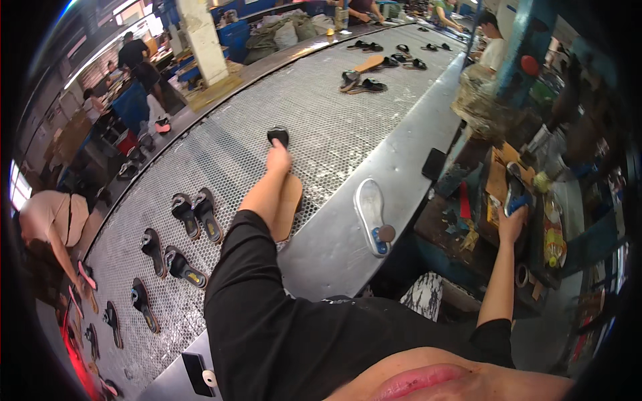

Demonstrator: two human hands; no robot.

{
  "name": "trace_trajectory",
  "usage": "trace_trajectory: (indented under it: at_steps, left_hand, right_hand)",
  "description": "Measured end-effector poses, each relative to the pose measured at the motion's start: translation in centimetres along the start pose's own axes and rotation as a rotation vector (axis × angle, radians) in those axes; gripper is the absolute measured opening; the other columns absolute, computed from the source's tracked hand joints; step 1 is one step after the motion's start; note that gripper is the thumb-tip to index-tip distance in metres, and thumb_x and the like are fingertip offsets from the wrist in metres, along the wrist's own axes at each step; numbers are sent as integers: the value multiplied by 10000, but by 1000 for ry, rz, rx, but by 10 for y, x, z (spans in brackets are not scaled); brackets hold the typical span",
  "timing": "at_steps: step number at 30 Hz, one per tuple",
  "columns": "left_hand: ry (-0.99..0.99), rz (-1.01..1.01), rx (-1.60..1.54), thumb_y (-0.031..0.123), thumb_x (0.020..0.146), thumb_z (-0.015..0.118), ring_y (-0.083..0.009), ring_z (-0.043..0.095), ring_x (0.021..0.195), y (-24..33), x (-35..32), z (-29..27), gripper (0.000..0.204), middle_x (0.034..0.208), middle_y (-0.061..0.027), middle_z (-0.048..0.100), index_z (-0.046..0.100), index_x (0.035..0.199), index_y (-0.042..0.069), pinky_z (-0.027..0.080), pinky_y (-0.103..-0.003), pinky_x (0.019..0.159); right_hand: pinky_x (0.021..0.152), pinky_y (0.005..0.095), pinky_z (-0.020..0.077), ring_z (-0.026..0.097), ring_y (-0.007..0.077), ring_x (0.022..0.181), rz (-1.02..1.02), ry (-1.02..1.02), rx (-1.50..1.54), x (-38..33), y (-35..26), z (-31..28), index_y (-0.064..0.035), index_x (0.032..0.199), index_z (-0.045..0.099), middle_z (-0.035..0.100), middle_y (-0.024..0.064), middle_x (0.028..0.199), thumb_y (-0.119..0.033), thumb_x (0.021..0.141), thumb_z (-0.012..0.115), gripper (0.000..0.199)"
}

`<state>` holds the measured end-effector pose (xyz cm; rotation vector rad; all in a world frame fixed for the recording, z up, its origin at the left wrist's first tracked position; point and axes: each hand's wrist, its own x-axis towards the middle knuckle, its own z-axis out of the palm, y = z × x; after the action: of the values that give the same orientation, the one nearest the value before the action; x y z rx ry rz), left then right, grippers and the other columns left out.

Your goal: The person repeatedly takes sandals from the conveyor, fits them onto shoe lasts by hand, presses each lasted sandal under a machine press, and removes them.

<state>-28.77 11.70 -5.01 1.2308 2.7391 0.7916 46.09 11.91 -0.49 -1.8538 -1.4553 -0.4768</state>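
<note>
On the mesh conveyor, my left hand reaches forward with its fingers closed on a black sandal, of which only the dark upper shows. A tan sole lies partly hidden under my left forearm; whether it belongs to a sandal I cannot tell. Off to the right, my right hand is wrapped round the blue end of a shoe last above a cluttered bench. Between my arms, a whitish last with a blue heel lies on the metal ledge.
Several black sandals lie on the conveyor to the left, with more farther along. At far left a co-worker bends over the belt. A blue post wrapped in plastic rises at right, near a bottle of yellowish liquid.
</note>
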Motion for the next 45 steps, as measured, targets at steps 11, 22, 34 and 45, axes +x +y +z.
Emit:
trace_trajectory:
  at_steps: [11, 22, 34, 45]
  left_hand:
    - [-511, 43, -1610, -11, 800, 681, -202, 627, 721, 98, -285, -128, 481, 833, -67, 596, 458, 1224, 28, 566, -358, 702]
    - [-963, -212, -1800, 123, 880, 551, -240, 650, 896, 81, -182, -68, 177, 938, -128, 672, 618, 949, -26, 508, -393, 893]
    - [-1291, 372, -1275, 171, 991, 525, -213, 453, 1250, 119, -271, -78, 657, 1397, -125, 406, 139, 1509, 46, 404, -338, 1006]
    - [-953, 573, -1123, -11, 929, 487, -220, 611, 1040, 60, -207, -117, 360, 1114, -139, 632, 538, 1285, -30, 466, -306, 892]
  right_hand:
    - [930, 399, 444, 604, 318, 1046, 150, 132, 651, -106, -91, -69, -44, 1215, 522, 608, 161, 1110, -110, 650, 762, 617]
    - [1059, 380, 333, 468, 266, 1255, -80, -628, 1408, -233, -279, -146, -64, 1118, 461, 527, 113, 1330, -115, 700, 743, 507]
    - [1010, 346, 376, 511, 207, 1140, 55, -419, 1388, -221, -322, -110, -45, 1292, 475, 530, 101, 1282, -123, 717, 719, 630]
    - [1006, 437, 406, 498, 388, 1194, 95, -87, 586, -46, -230, 9, -12, 1392, 337, 498, 225, 1269, -154, 663, 775, 862]
